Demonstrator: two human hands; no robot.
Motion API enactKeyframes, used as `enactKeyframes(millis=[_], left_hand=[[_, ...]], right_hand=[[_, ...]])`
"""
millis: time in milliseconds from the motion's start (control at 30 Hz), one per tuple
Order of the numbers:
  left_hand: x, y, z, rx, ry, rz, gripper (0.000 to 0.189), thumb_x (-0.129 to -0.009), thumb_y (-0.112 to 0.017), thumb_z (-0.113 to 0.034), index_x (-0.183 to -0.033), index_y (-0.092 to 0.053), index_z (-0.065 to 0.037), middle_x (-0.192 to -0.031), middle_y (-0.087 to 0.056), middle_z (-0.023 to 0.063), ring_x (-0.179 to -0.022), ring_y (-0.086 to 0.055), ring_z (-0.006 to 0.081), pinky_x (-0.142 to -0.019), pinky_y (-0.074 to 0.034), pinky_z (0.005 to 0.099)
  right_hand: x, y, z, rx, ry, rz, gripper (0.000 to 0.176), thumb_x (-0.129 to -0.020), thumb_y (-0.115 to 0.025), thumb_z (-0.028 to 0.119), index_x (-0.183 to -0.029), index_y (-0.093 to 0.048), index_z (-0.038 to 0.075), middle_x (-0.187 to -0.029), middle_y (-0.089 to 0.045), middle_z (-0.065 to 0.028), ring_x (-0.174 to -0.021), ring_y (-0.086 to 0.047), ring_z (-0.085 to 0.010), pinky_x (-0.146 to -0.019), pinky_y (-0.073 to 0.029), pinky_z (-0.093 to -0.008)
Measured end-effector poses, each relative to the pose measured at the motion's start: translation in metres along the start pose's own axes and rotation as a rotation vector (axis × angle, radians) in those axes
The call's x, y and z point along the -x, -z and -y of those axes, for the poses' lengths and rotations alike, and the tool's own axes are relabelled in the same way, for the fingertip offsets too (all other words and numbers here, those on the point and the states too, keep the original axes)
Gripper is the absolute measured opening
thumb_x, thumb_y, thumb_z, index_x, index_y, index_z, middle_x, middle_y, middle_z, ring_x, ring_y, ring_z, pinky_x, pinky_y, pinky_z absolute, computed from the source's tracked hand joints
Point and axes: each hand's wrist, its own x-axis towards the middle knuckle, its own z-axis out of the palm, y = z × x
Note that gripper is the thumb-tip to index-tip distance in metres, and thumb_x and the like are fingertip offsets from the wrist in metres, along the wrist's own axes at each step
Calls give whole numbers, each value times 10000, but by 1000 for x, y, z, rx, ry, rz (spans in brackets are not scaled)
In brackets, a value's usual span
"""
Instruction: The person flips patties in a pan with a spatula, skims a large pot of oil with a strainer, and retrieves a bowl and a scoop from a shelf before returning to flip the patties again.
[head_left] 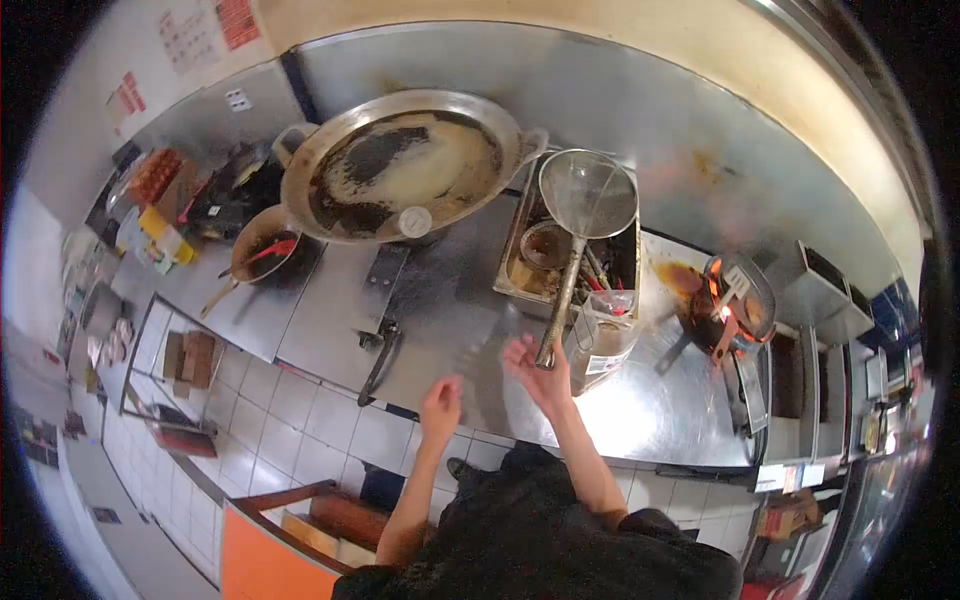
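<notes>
My right hand (540,378) is over the front of the steel counter, its fingers spread to the left. The handle end of a large wire-mesh skimmer (563,300) overlaps its palm in this view. The skimmer's round basket lies over a metal tray (512,278) holding a bowl and several utensils. Beside the handle, on the right, stands a clear plastic container (603,345). My left hand (440,408) hovers at the counter's front edge, fingers curled in, nothing visible in it.
A wide wok (300,190) with oily liquid sits at the back. Left of it is a small pan (262,245) with a red-handled utensil. At the right, a dark pan (745,295) with a slotted turner stands beside glowing orange spots. An orange-fronted cabinet (270,555) is behind my left arm.
</notes>
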Motion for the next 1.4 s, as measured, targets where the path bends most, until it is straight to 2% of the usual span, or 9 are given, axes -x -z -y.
enactKeyframes(millis=[300,367,500,733,900,1067,1167,1300,1400], left_hand=[[-98,-100,-65,95,69,198,182,-955,-513,-174,-1027,-627,-51,-845,-648,37,-723,-610,116,-634,-485,255],[-101,-129,-35,368,567,404,244,-965,-488,-261,-1021,-627,-70,-800,-648,51,-690,-614,134,-602,-487,253],[-130,-159,-10,1170,543,1209,415,-923,-491,-444,-1101,-574,-78,-795,-646,79,-695,-625,170,-610,-521,312],[-138,-204,-109,366,636,528,232,-948,-462,-270,-1099,-531,-108,-852,-648,111,-657,-620,150,-545,-543,302],[-134,-179,-81,913,875,449,275,-992,-430,-203,-1259,-454,-141,-958,-614,68,-576,-489,74,-461,-421,197],[-127,-121,-64,1273,958,706,371,-1009,-344,-393,-1133,-542,-105,-619,-414,-42,-472,-334,56,-385,-263,185],[-101,-91,-79,657,807,744,518,-981,-289,-529,-1112,-553,-104,-582,-339,-64,-469,-305,46,-387,-242,181],[-92,-71,-39,-403,-29,407,548,-1002,-264,-374,-911,-632,22,-845,-649,256,-784,-626,443,-700,-487,507],[-94,-50,-55,-633,-78,430,484,-992,-278,-318,-920,-596,41,-832,-614,306,-801,-588,488,-740,-468,552]], right_hand=[[-14,-35,53,84,111,-82,298,-948,-522,381,-910,-490,87,-603,-414,32,-441,-377,-64,-380,-319,-232],[3,-54,69,103,109,-97,272,-960,-508,354,-908,-479,88,-602,-403,32,-440,-371,-55,-382,-313,-223],[24,-69,81,37,75,-20,270,-973,-477,341,-917,-473,77,-581,-374,38,-379,-327,-48,-323,-282,-212],[63,-70,93,371,136,-60,317,-977,-458,379,-909,-463,70,-565,-352,30,-362,-328,-70,-317,-284,-228],[75,-61,84,486,278,-166,322,-971,-473,385,-907,-461,70,-552,-346,13,-335,-337,-94,-295,-293,-257],[80,-69,77,586,378,-253,300,-976,-469,332,-815,-418,84,-532,-348,11,-345,-351,-95,-295,-319,-258],[81,-66,74,612,416,-299,293,-972,-475,340,-847,-436,78,-542,-355,14,-347,-355,-91,-293,-321,-256],[85,-56,70,665,453,-354,305,-966,-489,357,-863,-448,72,-554,-376,15,-358,-377,-84,-299,-332,-252],[90,-53,66,711,471,-408,316,-961,-501,366,-874,-462,65,-547,-381,14,-352,-382,-88,-293,-332,-257]])
